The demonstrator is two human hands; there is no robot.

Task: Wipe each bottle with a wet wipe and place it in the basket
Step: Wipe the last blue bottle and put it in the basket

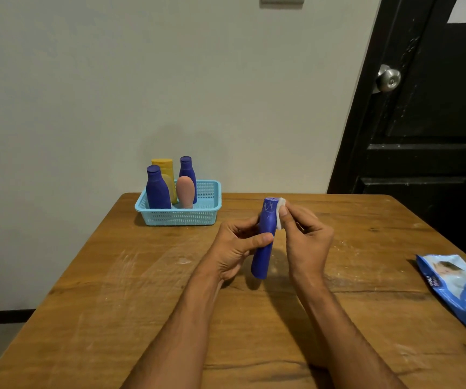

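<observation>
Scuffed, grainy wood forms the worktop (142,318). At its far edge a perforated turquoise plastic basket (198,216) holds four smooth bottles. Nearer, the left hand (237,248) grips a glossy blue bottle (264,248), while the right hand (304,237) pinches a white wipe (280,217) against it.

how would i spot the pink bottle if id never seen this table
Find the light blue mesh basket at the wooden table's far edge. Four bottles stand inside; the pink bottle is front right, the shortest, rounded on top, with no visible cap.
</observation>
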